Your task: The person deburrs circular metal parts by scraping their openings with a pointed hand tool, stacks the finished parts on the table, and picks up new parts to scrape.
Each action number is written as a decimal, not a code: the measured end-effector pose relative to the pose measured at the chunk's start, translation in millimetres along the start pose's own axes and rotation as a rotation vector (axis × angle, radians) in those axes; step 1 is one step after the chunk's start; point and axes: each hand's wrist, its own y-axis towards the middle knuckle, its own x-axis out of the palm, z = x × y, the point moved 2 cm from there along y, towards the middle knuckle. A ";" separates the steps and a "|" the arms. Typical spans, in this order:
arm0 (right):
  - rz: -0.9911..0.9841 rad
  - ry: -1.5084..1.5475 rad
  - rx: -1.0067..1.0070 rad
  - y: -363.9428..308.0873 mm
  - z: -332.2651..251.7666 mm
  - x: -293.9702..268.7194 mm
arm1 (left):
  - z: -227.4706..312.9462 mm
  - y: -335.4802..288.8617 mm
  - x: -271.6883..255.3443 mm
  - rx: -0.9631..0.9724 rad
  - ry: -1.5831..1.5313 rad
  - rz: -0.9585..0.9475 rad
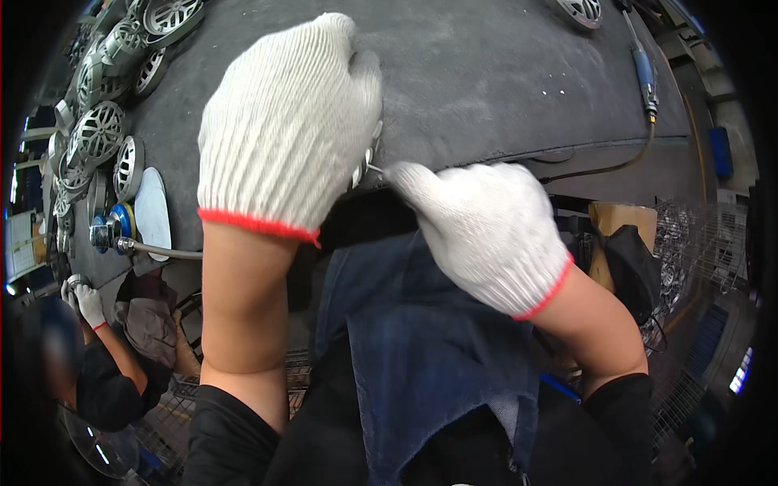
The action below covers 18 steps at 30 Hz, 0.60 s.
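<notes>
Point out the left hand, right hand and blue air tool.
Left hand (288, 130): head view, back of glove.
Right hand (496, 231): head view, back of glove.
Blue air tool (645, 71): head view, handle.

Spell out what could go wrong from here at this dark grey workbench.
1. The thin silver metal tip at the white-knit-gloved right hand sits close to the white-knit-gloved left hand; a slip might jab through the glove.
2. The silver metal part, mostly hidden under the left hand, is near the front edge of the dark grey workbench, so it could drop off if nudged.
</notes>
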 end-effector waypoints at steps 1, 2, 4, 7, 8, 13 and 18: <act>-0.001 -0.005 0.008 -1.1 -4.1 -3.3 | 0.1 7.5 0.9 0.039 0.043 -0.045; -0.075 0.008 0.059 -3.8 -9.3 -9.2 | -0.6 15.9 4.8 0.030 0.052 -0.096; -0.063 0.019 0.023 -9.3 -14.2 -26.5 | 3.5 17.4 -18.6 0.214 0.244 -0.139; 0.012 -0.088 -0.059 -6.1 -3.7 -30.3 | 2.2 28.7 -15.0 0.410 0.417 -0.243; 0.009 -0.087 -0.059 -0.8 0.1 -28.3 | 2.6 33.6 -6.9 0.403 0.418 -0.291; 0.131 -0.340 -0.100 24.4 20.6 -24.9 | 8.7 68.2 3.1 0.373 0.422 -0.483; 0.040 -0.183 -0.100 8.3 4.1 -45.2 | 6.8 99.7 18.8 0.333 0.431 -0.705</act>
